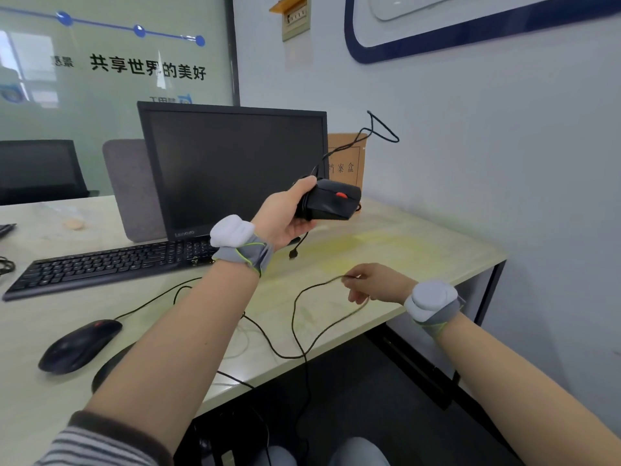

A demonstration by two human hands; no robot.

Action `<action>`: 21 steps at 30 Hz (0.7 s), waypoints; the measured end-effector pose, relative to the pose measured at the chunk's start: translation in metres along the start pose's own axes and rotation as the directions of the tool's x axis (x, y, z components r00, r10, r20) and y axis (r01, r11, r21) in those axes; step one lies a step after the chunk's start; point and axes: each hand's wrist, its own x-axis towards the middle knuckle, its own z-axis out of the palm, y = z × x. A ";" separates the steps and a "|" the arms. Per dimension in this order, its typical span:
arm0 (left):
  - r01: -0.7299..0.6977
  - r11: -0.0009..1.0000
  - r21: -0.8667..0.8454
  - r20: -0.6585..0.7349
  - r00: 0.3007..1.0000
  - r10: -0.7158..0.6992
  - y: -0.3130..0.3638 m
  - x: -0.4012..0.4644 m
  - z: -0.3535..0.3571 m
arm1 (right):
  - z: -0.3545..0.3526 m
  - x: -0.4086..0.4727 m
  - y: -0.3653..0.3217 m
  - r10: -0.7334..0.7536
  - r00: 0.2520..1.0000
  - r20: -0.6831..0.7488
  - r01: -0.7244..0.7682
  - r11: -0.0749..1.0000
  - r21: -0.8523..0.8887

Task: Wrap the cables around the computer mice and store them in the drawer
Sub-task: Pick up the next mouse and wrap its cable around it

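The left hand [285, 213] grips a black mouse [331, 200] raised above the worktop [386, 250], a few turns of cable round its rear. The right hand [373, 284] pinches the loose cable [302, 297] low over the worktop's edge. A second mouse [79, 344] lies on the worktop near the keyboard [111, 267].

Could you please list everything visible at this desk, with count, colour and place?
Held mouse: one, black with red wheel, above desk.
Desk mouse: one, black, front left.
Cable: one, black, looping over desk edge.
Keyboard: one, black, before monitor.
Monitor: one, black, dark.
Desk: one, pale.
Box: one, brown, behind the held mouse.
Chair: one, black, far left.
Left hand: grips held mouse.
Right hand: pinches cable.
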 end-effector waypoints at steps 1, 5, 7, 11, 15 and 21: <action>-0.005 0.999 0.041 0.004 1.000 0.005 -0.002 0.001 -0.001 | -0.004 -0.001 0.000 0.025 1.000 0.003 -0.025 1.000 -0.009; -0.030 0.972 0.234 0.003 1.000 0.030 -0.011 0.003 -0.010 | -0.022 -0.011 -0.004 -0.030 0.899 -0.438 0.116 0.978 0.171; 0.000 0.955 0.295 0.026 1.000 -0.008 -0.016 0.003 -0.015 | -0.028 -0.022 -0.012 -0.145 0.640 -0.755 0.450 0.867 0.215; 0.125 0.952 0.278 0.132 0.977 -0.167 -0.021 -0.001 -0.014 | -0.032 -0.033 -0.039 -0.324 0.557 -0.765 0.653 0.740 0.162; 0.121 0.939 0.321 0.238 0.950 -0.204 -0.023 -0.006 -0.006 | -0.036 -0.025 -0.047 -0.248 0.846 -0.472 0.433 0.836 0.337; -0.043 0.829 0.557 0.273 0.953 -0.133 -0.023 -0.009 -0.004 | -0.038 -0.020 -0.048 -0.297 0.843 -0.449 0.476 0.800 0.365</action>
